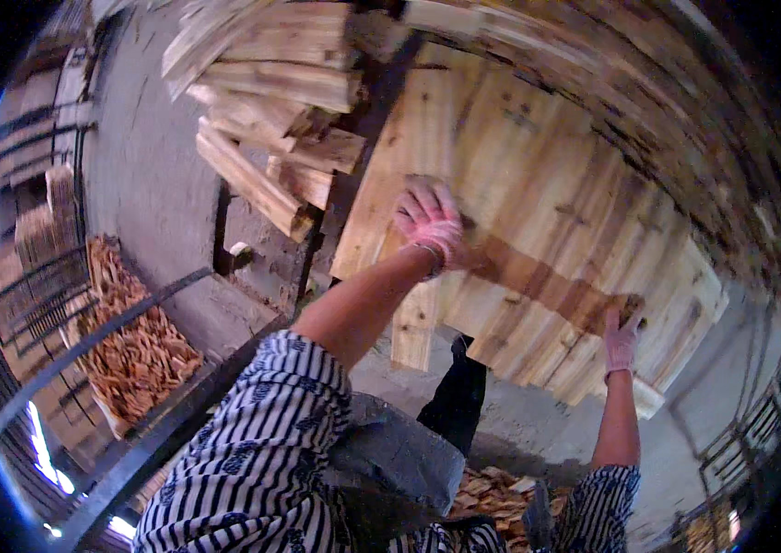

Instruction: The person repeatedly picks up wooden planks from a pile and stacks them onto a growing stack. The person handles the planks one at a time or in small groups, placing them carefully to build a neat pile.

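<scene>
Pale boards (538, 157) lie side by side in a broad, uneven-edged layer before me. Across them runs a reddish-brown band (538, 281) that looks like a darker strip of wood. My left hand (429, 223), in a thin pinkish glove, rests on the boards near the band's left end with its fingers stretched out and slightly blurred. At the other end, my right hand (624, 341), gloved alike, has thumb and fingers closed around the strip's dark tip. One short board end (411, 327) sticks out below the layer, toward me.
Loose split wood pieces (266, 138) are heaped at the far left, beside a dark rail. A metal frame (123, 461) crosses the lower left, next to a container of wood scraps (137, 341). Stacked timber (685, 101) lines the far right. More scraps (505, 493) lie below me.
</scene>
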`<move>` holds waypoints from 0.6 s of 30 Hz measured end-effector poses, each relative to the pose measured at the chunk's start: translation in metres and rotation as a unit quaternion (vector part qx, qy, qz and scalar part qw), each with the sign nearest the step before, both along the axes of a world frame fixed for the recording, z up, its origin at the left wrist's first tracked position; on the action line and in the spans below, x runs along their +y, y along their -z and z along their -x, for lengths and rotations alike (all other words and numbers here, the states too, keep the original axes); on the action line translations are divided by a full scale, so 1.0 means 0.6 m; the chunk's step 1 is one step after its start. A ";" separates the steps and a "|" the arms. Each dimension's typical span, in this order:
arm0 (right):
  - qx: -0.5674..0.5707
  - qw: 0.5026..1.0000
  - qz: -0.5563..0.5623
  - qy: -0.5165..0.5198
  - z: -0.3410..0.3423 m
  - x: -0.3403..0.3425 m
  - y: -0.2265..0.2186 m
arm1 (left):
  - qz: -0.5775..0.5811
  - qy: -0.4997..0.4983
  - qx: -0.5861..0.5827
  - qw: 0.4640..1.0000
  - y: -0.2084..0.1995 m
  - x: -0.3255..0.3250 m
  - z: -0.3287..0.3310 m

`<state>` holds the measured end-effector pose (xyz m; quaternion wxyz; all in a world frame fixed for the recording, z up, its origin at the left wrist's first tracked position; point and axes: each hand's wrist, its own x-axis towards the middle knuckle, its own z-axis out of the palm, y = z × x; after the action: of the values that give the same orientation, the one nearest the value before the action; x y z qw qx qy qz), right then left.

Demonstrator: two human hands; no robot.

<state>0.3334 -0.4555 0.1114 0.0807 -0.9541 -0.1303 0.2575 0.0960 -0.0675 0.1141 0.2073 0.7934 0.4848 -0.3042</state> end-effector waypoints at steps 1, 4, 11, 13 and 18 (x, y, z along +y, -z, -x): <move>-0.039 0.995 0.069 -0.066 0.010 0.019 -0.012 | 0.028 -0.006 -0.023 0.999 -0.017 -0.002 0.005; -0.088 0.983 0.054 -0.152 0.085 0.164 -0.083 | 0.094 -0.053 -0.106 0.989 -0.098 0.016 0.023; 0.106 0.866 -0.342 -0.349 0.463 0.585 -0.225 | 0.032 -0.192 -0.388 0.901 -0.152 0.085 0.294; 0.124 0.866 -0.296 -0.383 0.540 0.689 -0.200 | 0.105 -0.557 -0.390 0.726 -0.125 0.153 0.413; 0.089 0.791 -0.127 -0.592 0.641 0.927 -0.064 | 0.144 -0.725 -0.273 0.615 -0.057 0.413 0.605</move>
<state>-0.0515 0.1006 0.1501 0.0441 -0.6444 -0.6934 0.3194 -0.2669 0.1801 0.1483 0.5948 0.1900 0.7733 0.1102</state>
